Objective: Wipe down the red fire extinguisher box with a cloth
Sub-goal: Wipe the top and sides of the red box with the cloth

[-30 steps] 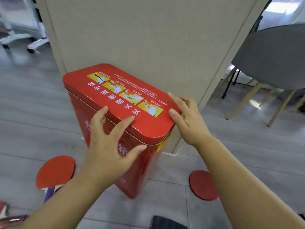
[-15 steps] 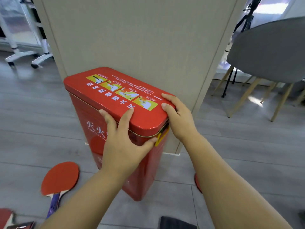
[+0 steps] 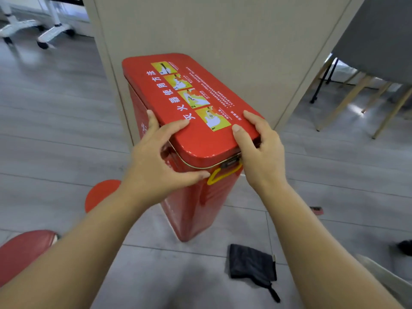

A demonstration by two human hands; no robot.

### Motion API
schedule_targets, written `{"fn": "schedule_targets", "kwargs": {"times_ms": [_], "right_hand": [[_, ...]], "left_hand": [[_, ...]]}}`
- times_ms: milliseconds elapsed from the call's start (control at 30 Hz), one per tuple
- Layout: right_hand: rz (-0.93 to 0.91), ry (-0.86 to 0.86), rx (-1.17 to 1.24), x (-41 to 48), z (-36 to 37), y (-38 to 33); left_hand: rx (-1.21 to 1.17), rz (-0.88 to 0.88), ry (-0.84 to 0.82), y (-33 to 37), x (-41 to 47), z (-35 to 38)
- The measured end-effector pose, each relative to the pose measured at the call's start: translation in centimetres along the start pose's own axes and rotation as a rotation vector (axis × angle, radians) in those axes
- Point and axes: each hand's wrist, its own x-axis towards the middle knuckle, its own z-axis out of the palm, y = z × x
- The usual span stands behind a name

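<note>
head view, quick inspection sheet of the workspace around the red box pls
surface: grey plank floor, the box stands on it
job's things: red box upright beside the beige pillar, lid down; dark cloth lying on the floor near its base, untouched
clutter: red disc behind the left arm; small red-black item on the floor to the right
hands: left hand and right hand both grip the lid's near end
cables: nothing seen
surroundings: pillar, grey chair, white wheeled base

Left hand (image 3: 156, 168), right hand (image 3: 262, 157) bare; forearms (image 3: 93, 239) bare; nails (image 3: 235, 128) short.
</note>
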Motion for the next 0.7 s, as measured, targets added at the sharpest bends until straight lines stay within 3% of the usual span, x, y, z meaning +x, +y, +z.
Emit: {"fn": "schedule_targets", "kwargs": {"times_ms": [267, 433, 700], "right_hand": [[0.042, -0.101, -0.074, -5.7, 3.7, -4.6], [0.004, -0.079, -0.074, -7.3, 5.1, -5.8], [-0.062, -0.14, 0.009, -6.1, 3.5, -3.9]], "left_hand": [[-0.235, -0.081, -0.186, -2.8, 0.9, -8.1], [-0.285, -0.088, -0.273, -3.9, 0.9, -10.8], [-0.224, -0.12, -0.065, -3.6, -3.0, -8.4]]}}
